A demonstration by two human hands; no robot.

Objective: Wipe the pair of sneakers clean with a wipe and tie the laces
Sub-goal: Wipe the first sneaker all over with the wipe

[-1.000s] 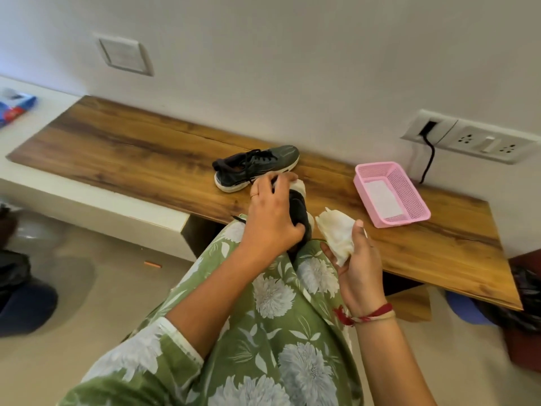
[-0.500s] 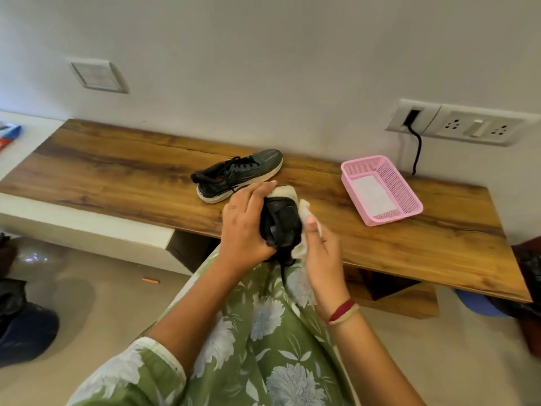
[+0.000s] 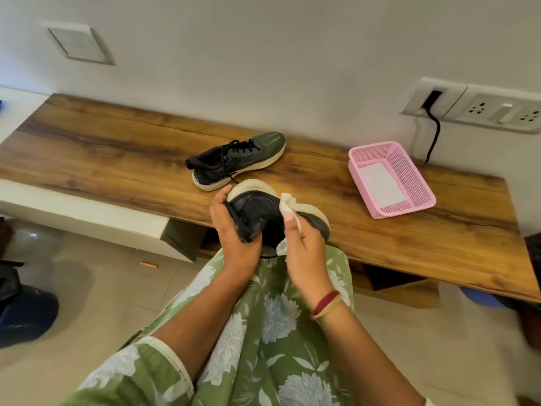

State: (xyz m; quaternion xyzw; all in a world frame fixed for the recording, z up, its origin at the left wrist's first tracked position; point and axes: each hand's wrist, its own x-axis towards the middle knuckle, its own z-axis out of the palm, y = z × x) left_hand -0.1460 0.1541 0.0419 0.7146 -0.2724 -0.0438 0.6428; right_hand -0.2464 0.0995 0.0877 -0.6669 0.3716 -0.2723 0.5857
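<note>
My left hand point(image 3: 234, 232) grips the heel of a dark sneaker point(image 3: 257, 210) with a pale sole, held above my lap at the table's front edge. My right hand point(image 3: 304, 247) pinches a white wipe point(image 3: 288, 208) and presses it against the side of that sneaker. The second dark grey sneaker point(image 3: 237, 161) lies on the wooden table point(image 3: 117, 153) just behind, its black laces loose.
A pink mesh basket point(image 3: 409, 183) with a white sheet inside stands on the table to the right. A wall socket panel point(image 3: 480, 108) with a black cable is above it. Dark bags point(image 3: 20, 312) lie on the floor at the left.
My right hand has brought the wipe from beside the sneaker onto its side. The held sneaker has been turned so its heel and opening face me.
</note>
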